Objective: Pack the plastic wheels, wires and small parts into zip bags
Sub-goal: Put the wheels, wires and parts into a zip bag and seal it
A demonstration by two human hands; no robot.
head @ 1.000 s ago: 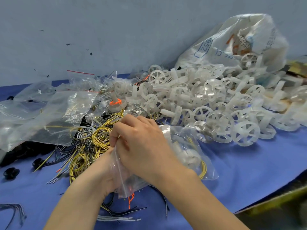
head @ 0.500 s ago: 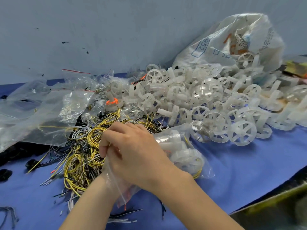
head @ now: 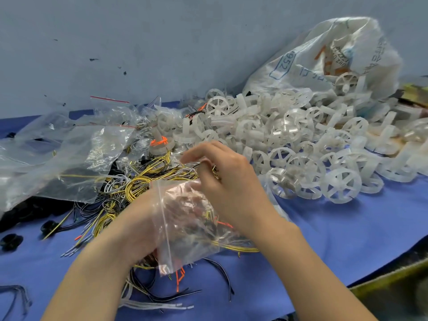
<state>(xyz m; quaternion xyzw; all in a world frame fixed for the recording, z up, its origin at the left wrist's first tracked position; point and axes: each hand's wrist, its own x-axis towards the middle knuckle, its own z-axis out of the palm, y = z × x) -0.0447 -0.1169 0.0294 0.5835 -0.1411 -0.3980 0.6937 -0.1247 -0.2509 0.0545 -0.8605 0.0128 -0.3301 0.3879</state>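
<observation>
My left hand [head: 136,225] grips a clear zip bag [head: 185,230] from behind its left side; the fingers show through the plastic. Yellow and thin wires lie inside the bag. Just above it my right hand [head: 229,181] hovers with loosely stretched fingers, nothing visible in them. Under and left of both hands spreads a tangle of yellow, black and white wires [head: 139,181]. A big heap of translucent white plastic wheels [head: 301,144] covers the blue table [head: 335,232] behind and right of my right hand.
A large white printed sack [head: 324,59] leans on the grey wall, spilling wheels. Crumpled clear zip bags [head: 69,156] lie at left, over black small parts [head: 9,242]. Loose wire pieces [head: 162,304] lie near me. The table's edge [head: 382,272] runs along the lower right.
My right hand has let go of the bag's mouth and risen toward the wheels. The bag now stands more upright in my left hand.
</observation>
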